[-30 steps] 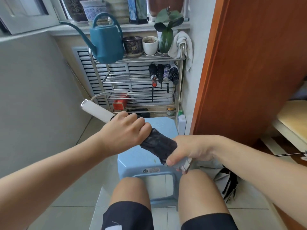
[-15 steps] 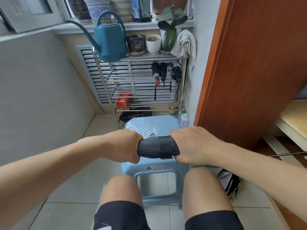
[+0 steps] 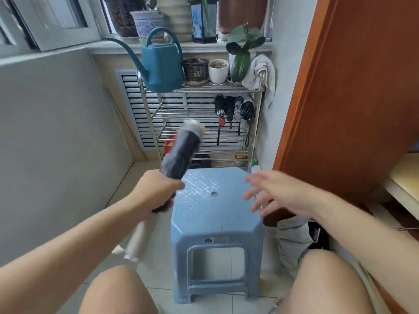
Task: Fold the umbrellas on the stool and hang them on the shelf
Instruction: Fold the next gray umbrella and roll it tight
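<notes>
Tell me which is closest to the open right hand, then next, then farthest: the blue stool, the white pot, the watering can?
From the right hand in the head view:
1. Stool: just left of the fingers, right below them.
2. White pot: up on the shelf's top, far ahead.
3. Watering can: same shelf top, further left.

Bright, even daylight from the window at upper left; soft, faint shadows under the blue stool. Mild sheen on the stool top, no harsh glare. Heavy motion blur on the folded umbrella and its pale handle, gripped by the left hand; slight blur on the spread right hand. Wide-angle bowing along wall and orange door edges. Shelf fairly sharp.
</notes>
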The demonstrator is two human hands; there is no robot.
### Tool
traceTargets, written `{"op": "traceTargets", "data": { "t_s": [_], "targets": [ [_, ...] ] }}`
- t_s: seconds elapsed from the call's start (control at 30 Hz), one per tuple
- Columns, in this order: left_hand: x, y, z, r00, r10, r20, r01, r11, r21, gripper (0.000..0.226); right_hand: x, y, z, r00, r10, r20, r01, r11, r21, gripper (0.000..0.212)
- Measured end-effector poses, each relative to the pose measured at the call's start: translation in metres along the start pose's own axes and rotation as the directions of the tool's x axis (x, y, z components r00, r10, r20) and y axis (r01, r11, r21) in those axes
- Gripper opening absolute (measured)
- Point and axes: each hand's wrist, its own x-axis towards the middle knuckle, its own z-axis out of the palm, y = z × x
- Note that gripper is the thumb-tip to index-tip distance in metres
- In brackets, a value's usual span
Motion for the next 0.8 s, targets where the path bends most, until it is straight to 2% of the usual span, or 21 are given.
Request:
{"op": "traceTargets", "data": {
  "t_s": [0.03, 0.07, 0.1, 0.13, 0.2, 0.23, 0.3, 0.37, 0.47, 0.53, 0.57, 0.6, 0.63, 0.7, 0.77, 0.8],
  "targets": [
    [0.005, 0.006, 0.006, 0.989, -0.106, 0.099, 0.133, 0.932, -0.338, 0.018, -0.003, 0.004, 0.018, 0.996, 0.025, 0.089, -0.025, 1.000, 0.004, 0.045],
    [0.011, 0.014, 0.015, 0.972, -0.140, 0.191, 0.223, 0.807, -0.546, 0.018, -0.005, 0.005, 0.038, 0.984, 0.044, 0.174, -0.048, 0.999, 0.020, 0.046],
    [0.019, 0.021, 0.026, 0.960, -0.136, 0.244, 0.267, 0.702, -0.661, 0.017, -0.005, 0.004, 0.057, 0.969, 0.049, 0.242, -0.065, 0.996, 0.058, 0.047],
    [0.028, 0.029, 0.036, 0.956, -0.125, 0.267, 0.284, 0.636, -0.718, 0.016, -0.002, 0.003, 0.070, 0.958, 0.044, 0.284, -0.079, 0.991, 0.112, 0.046],
    [0.047, 0.041, 0.056, 0.957, -0.121, 0.264, 0.284, 0.580, -0.763, 0.015, 0.014, 0.000, 0.084, 0.965, 0.043, 0.260, -0.101, 0.971, 0.215, 0.041],
    [0.057, 0.046, 0.065, 0.957, -0.128, 0.259, 0.285, 0.564, -0.775, 0.016, 0.023, 0.000, 0.084, 0.977, 0.055, 0.204, -0.100, 0.971, 0.219, 0.039],
    [0.078, 0.053, 0.081, 0.955, -0.134, 0.263, 0.293, 0.534, -0.793, 0.017, 0.044, 0.004, 0.078, 0.993, 0.083, 0.080, -0.092, 0.989, 0.119, 0.039],
    [0.097, 0.058, 0.094, 0.951, -0.127, 0.283, 0.304, 0.565, -0.767, 0.023, 0.067, 0.008, 0.068, 0.996, 0.086, -0.004, -0.086, 0.995, 0.043, 0.038],
    [0.121, 0.054, 0.099, 0.903, -0.090, 0.420, 0.348, 0.726, -0.593, 0.046, 0.113, 0.007, 0.046, 0.991, 0.036, -0.128, -0.045, 0.997, -0.070, 0.025],
    [0.143, 0.043, 0.097, 0.879, -0.054, 0.474, 0.305, 0.828, -0.470, 0.062, 0.158, 0.001, 0.029, 0.985, 0.002, -0.174, -0.016, 0.997, -0.074, 0.024],
    [0.158, 0.036, 0.097, 0.901, -0.048, 0.432, 0.237, 0.887, -0.396, 0.069, 0.183, -0.003, 0.022, 0.980, -0.014, -0.199, -0.002, 0.997, -0.079, 0.025],
    [0.178, 0.027, 0.099, 0.943, -0.024, 0.333, 0.134, 0.941, -0.311, 0.070, 0.211, -0.007, 0.016, 0.973, -0.034, -0.228, 0.009, 0.994, -0.110, 0.026],
    [0.200, 0.018, 0.101, 0.979, 0.025, 0.201, 0.024, 0.972, -0.234, 0.065, 0.239, -0.011, 0.012, 0.964, -0.059, -0.259, 0.018, 0.987, -0.160, 0.028],
    [0.248, 0.004, 0.106, 0.989, 0.136, -0.050, -0.142, 0.979, -0.144, 0.048, 0.293, -0.014, 0.010, 0.940, -0.110, -0.322, 0.008, 0.954, -0.301, 0.030],
    [0.297, 0.005, 0.106, 0.960, 0.184, -0.211, -0.230, 0.947, -0.223, 0.035, 0.335, -0.004, 0.011, 0.914, -0.135, -0.382, -0.059, 0.889, -0.454, 0.030],
    [0.320, 0.011, 0.103, 0.953, 0.167, -0.254, -0.245, 0.917, -0.314, 0.031, 0.350, 0.005, 0.012, 0.902, -0.149, -0.406, -0.091, 0.853, -0.514, 0.031]
  ]
}}
